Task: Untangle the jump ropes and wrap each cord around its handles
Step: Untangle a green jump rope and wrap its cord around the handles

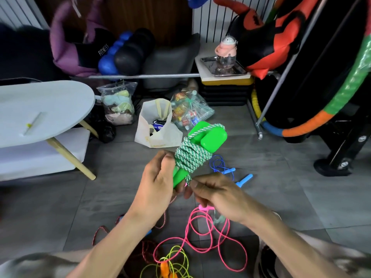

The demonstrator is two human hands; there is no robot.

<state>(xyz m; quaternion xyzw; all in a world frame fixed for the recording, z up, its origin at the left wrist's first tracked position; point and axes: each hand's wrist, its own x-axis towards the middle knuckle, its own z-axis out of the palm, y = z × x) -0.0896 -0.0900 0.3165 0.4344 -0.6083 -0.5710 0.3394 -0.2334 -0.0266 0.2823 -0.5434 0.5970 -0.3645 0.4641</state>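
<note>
At the centre of the frame I see my left hand (158, 177) wrapped round the lower ends of the pair of bright green plastic jump-rope handles (202, 145), fingers curled tight, thumb lying along the near side. The handles tilt up toward the right, held side by side. The green-and-white braided cord (187, 157) is wound in many turns round their middle, with one strand running up over the top ends. My right hand (216, 194) sits just beside the left, lower right of it; its thumb and forefinger pinch the loose tail of that cord right where it leaves the bottom of the winding. I cannot tell how its other fingers lie.

Below my hands, on the grey tiled floor (301, 197), lies the thin pink rope (200, 237) in loose loops, and a yellow cord with orange handles (170, 265) sits at the bottom edge, touching it. A red-and-white braided cord (160, 223) trails down the lower left. A blue rope with light-blue handles (230, 171) lies right of centre.
</note>
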